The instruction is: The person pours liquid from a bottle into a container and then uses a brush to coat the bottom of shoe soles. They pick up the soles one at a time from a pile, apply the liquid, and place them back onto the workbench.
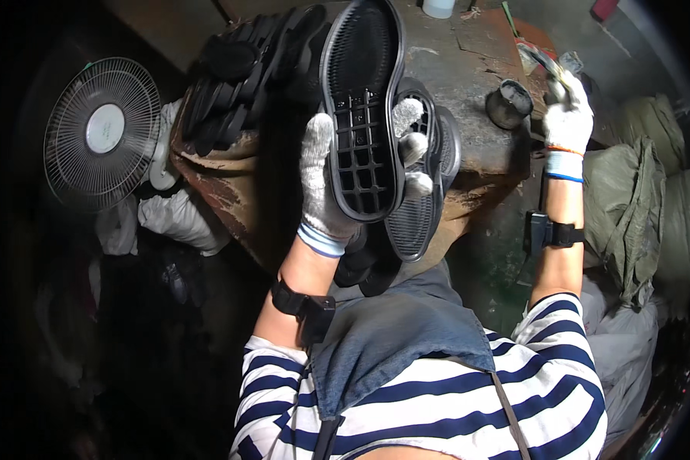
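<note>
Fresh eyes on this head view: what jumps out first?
The black shoe sole at top centre, held up in the gloved left hand. Next, the round caged fan at far left. Then the gloved right hand, outstretched at upper right beside a dark pot.

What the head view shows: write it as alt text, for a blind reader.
A gloved left hand holds a black sole at a table bearing more soles; the gloved right hand is right of a pot. A fan stands to the left.
</note>
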A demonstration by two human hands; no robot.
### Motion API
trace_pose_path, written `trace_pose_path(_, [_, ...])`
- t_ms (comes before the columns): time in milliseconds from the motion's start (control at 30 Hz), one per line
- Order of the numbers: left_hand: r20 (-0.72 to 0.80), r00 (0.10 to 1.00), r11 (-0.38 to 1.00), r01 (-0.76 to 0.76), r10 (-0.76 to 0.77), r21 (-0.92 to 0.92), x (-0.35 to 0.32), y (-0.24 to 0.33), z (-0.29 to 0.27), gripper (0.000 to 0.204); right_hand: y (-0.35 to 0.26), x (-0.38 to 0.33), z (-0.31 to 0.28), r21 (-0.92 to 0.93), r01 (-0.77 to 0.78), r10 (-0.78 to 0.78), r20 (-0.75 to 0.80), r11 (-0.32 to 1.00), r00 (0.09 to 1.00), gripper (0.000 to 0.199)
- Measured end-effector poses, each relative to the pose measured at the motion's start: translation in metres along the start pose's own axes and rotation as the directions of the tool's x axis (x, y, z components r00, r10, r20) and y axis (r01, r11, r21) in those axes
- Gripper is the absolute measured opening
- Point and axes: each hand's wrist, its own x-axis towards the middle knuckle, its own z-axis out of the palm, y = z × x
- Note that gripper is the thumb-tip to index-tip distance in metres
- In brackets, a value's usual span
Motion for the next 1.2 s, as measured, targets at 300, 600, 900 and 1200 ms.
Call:
trace_pose_path(300, [-0.325,0.942,0.976,0.141,-0.082,0.163,-0.002,-0.012,-0.006,0.077,-0.1,0.014,0.044,0.246,0.113,-0.157,0.166,0.963,0.974,0.039])
trace_pose_path(600, [-0.353,0.925,0.963,0.212,-0.143,0.165,-0.014,-0.006,-0.015,0.074,-0.166,-0.016,0.023,0.205,0.235,-0.304,0.453,0.95,0.838,0.034])
trace_pose_path(900, [-0.049,0.999,0.981,-0.013,0.023,0.195,-0.008,0.008,-0.034,0.059,-0.245,-0.056,-0.028,0.554,-0.715,0.013,0.786,0.427,0.618,0.027])
trace_pose_path(1200, [0.019,0.939,-0.542,0.181,0.342,0.821,-0.033,0.048,-0.002,0.043,-0.237,-0.037,-0.042,0.525,-0.016,-0.388,0.649,0.851,0.654,0.017])
